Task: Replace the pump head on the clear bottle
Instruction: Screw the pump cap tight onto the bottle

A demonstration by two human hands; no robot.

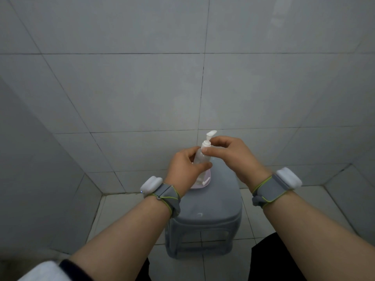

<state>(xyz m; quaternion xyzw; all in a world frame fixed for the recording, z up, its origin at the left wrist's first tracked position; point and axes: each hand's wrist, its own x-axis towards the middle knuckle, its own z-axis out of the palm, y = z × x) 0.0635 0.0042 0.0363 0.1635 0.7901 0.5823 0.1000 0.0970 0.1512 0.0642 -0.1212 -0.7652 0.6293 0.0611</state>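
Clear bottle held above grey stool, over pink dish. Left hand clamped round body; right hand pinching pump head collar. Advice: keep bottle steady, turn collar squarely to avoid cross-threading.

clear bottle tilted, white pump head on

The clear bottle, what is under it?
Below the clear bottle, held in the left hand, a pink dish sits on a grey stool. The hand and bottle hide most of the dish's contents.
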